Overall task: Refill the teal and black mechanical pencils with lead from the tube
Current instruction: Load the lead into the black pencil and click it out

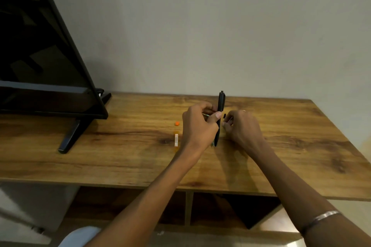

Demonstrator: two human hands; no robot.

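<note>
Left hand [197, 124]: fingers clamped on upright black pencil [220, 114], mid-frame.
Right hand [242, 126]: fingertips pinched; contents too small to identify.
Teal pencil: mostly hidden.

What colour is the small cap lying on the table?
Orange; the small cap shows in the head view, left of the left hand.

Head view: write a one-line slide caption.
Left hand holds the black pencil upright over the desk; right hand pinches something small beside it, lead tube and orange cap lying nearby.

Both forearms reach toward twelve o'clock; left hand [197, 124] curled closed, right hand [242, 126] pinching, fingers [225, 123] bent.
</note>
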